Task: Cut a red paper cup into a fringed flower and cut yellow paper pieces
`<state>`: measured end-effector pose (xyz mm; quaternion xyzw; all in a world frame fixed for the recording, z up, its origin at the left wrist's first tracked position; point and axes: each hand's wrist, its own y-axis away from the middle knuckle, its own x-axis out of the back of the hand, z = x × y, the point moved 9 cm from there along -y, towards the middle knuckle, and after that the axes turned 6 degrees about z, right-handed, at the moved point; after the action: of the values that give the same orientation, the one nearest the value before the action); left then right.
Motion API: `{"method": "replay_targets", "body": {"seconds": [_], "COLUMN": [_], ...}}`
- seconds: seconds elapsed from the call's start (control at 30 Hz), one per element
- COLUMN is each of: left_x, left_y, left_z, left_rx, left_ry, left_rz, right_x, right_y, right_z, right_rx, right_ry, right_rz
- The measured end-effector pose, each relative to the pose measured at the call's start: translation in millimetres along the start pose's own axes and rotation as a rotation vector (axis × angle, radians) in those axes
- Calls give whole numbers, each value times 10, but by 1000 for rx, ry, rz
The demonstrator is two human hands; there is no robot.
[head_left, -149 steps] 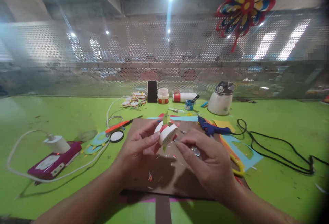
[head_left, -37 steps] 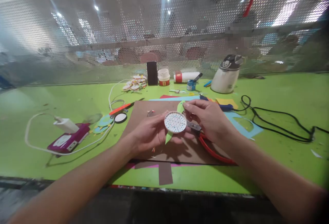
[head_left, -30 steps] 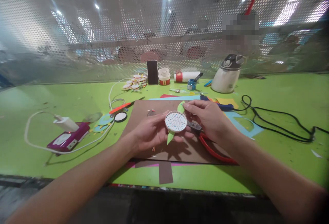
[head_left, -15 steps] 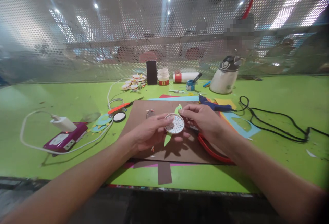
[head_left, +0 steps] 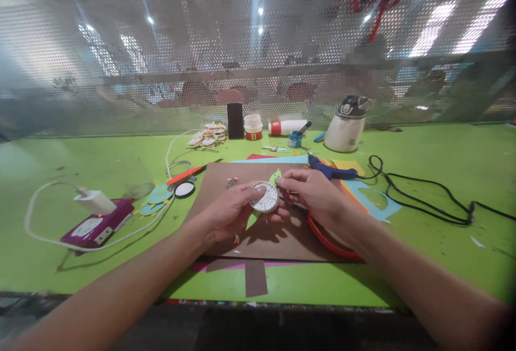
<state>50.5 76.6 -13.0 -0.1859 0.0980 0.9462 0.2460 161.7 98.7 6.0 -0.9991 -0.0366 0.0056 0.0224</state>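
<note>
My left hand [head_left: 228,210] grips a small round white disc [head_left: 269,199] with coloured dots and lines on its face, the thumb lying across the front. At the disc's upper right edge sits a light green paper piece [head_left: 276,176], shaped like a small head with a dark dot. The fingers of my right hand [head_left: 308,187] are pinched at that green piece. Another green point [head_left: 252,217] shows below the disc, partly hidden by my left fingers. Both hands are above a brown board [head_left: 217,179]. A red loop handle [head_left: 332,246] lies under my right wrist.
A blue glue gun [head_left: 332,170] with a black cord lies right of the board, near cut coloured paper [head_left: 374,203]. An orange cutter [head_left: 183,176], a round black-rimmed piece [head_left: 184,189] and a purple power strip [head_left: 99,227] are left. A phone [head_left: 235,121] and kettle [head_left: 345,128] stand behind.
The view has tilted up slightly. My left hand has shifted the disc a little left, its thumb lying further over the face. The lower green point shows less.
</note>
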Motion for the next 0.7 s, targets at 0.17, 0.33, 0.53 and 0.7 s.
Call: {"method": "replay_targets", "body": {"seconds": [0.17, 0.33, 0.53, 0.7], "left_x": [-4, 1, 78, 176], "left_y": [6, 17, 5, -20], "left_z": [12, 15, 91, 150], "left_rx": [-5, -26, -119, -158], "left_ry": [-12, -7, 62, 67], "left_rz": [-4, 26, 134, 232], "right_x": [18, 66, 35, -39], "right_y": [0, -42, -36, 28], "right_z": [-6, -55, -15, 2], "right_rx": [-8, 17, 29, 5], "right_ry": [6, -13, 62, 134], "right_rz": [2, 31, 17, -4]}}
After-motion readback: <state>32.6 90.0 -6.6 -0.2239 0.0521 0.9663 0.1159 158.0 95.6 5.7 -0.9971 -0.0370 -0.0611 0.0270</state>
